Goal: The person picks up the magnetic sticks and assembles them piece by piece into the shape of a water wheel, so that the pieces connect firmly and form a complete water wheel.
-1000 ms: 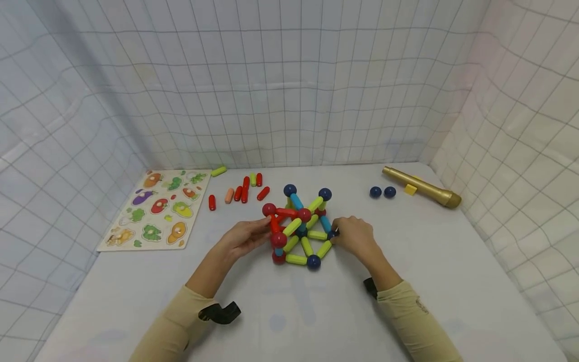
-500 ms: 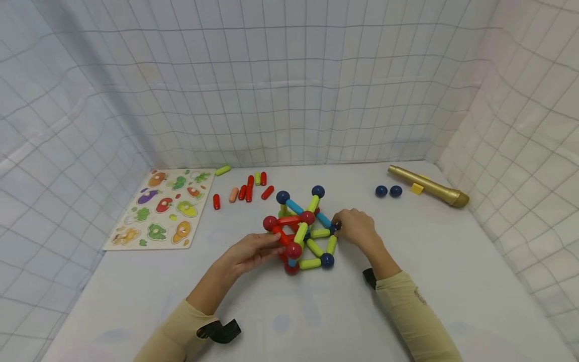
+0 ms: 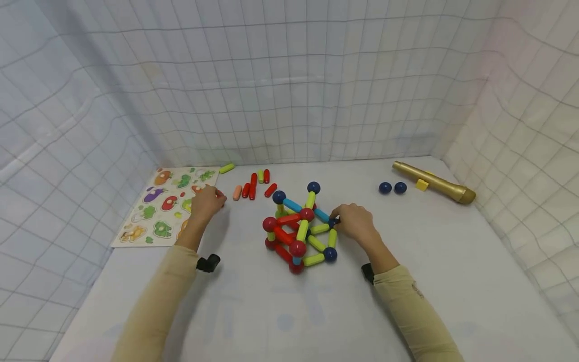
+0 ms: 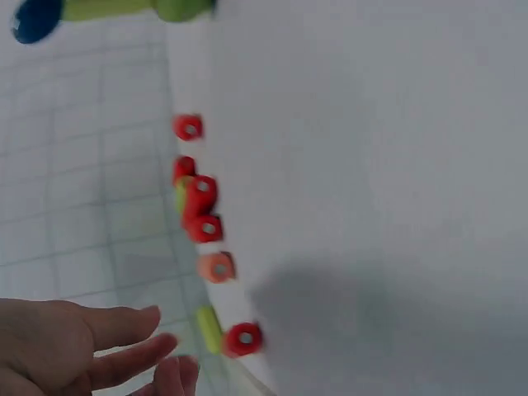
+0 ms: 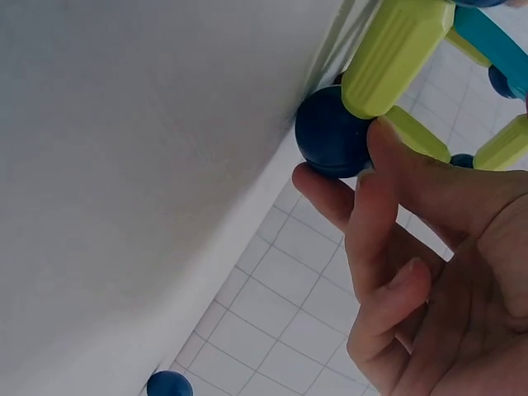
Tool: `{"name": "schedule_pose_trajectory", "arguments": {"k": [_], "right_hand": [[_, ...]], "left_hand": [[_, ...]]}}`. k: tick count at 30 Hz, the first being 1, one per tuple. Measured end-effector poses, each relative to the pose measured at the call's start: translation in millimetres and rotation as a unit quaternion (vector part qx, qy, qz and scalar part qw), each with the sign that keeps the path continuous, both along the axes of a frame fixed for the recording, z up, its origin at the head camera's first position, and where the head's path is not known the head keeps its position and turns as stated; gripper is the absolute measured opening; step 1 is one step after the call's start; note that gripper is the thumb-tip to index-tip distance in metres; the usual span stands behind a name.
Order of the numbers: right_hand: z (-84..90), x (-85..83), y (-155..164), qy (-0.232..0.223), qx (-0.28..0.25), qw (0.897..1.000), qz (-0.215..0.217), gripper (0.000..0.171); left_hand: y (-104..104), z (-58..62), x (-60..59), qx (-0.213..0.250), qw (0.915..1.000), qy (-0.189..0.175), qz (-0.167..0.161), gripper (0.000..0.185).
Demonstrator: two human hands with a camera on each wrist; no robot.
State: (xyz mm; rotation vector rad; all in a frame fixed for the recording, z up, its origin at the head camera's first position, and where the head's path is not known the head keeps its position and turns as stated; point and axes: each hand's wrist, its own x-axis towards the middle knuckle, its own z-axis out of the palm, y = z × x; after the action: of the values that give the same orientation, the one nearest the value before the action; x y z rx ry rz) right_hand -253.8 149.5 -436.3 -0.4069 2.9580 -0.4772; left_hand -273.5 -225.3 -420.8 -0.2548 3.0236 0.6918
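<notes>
Several red and dark blue balls joined by red, lime and light blue magnetic rods form a structure [image 3: 283,236] on the white table. My right hand [image 3: 356,221] is at its right side. In the right wrist view, thumb and fingers pinch a dark blue ball [image 5: 330,136] that meets a lime rod [image 5: 400,58]. My left hand [image 3: 207,202] is away from the structure, over the right edge of the picture board. Its fingers are loosely extended and hold nothing. In the left wrist view a red rod [image 4: 244,339] lies just beyond the fingertips; the hand hides it in the head view.
Loose red rods [image 3: 253,186], a pink rod [image 3: 237,192] and lime rods [image 3: 227,168] lie behind the structure. A vegetable picture board [image 3: 151,229] is at the left. Two dark blue balls [image 3: 385,188] and a gold microphone-like tube [image 3: 434,182] lie back right. Gridded sheets wall the table.
My left hand has let go of the structure and moved left and back toward the loose rods. The structure has turned and come slightly forward, with my right hand still pinching its ball.
</notes>
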Motion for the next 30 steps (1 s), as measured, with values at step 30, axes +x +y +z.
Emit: {"name": "schedule_pose_trajectory", "arguments": {"k": [30], "right_hand": [[2.1, 1.6, -4.0, -0.014, 0.011, 1.000, -0.005, 0.028]], "left_hand": [[65.1, 16.1, 32.9, 0.515, 0.8548, -0.066, -0.009, 0.053]]}}
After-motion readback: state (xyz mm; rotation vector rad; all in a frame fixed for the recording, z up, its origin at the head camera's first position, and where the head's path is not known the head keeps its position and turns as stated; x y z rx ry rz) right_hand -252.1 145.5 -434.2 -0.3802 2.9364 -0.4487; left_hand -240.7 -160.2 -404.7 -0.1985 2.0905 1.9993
